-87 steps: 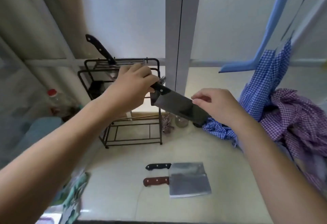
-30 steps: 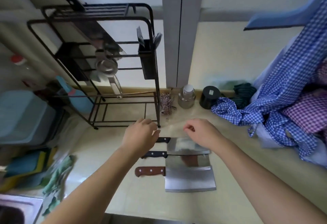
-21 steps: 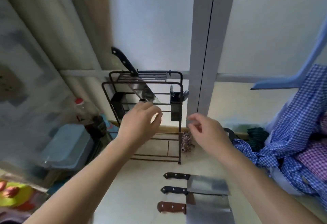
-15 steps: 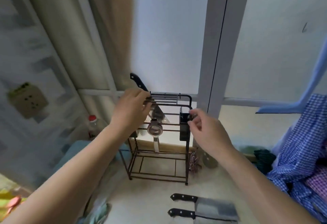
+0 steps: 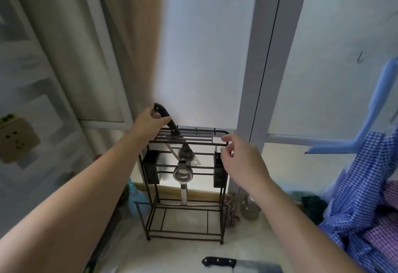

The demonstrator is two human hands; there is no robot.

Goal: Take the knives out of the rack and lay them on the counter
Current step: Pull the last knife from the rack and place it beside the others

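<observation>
Gripping last racked knife (image 5: pixel 164 119).
Left hand (image 5: pixel 148 122) curled around its slanted black handle, ready to draw; right hand (image 5: pixel 239 158), fingers loosely spread, empty, steadied rack (image 5: pixel 224 143) corner.

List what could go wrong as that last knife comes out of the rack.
1. The knife sits tilted through the rack's top bars; its blade may snag and tip the rack.
2. The right hand hovers beside the rack, near the blade's likely path.
3. The left hand has only a fingertip grip on the handle; it might slip.
</observation>
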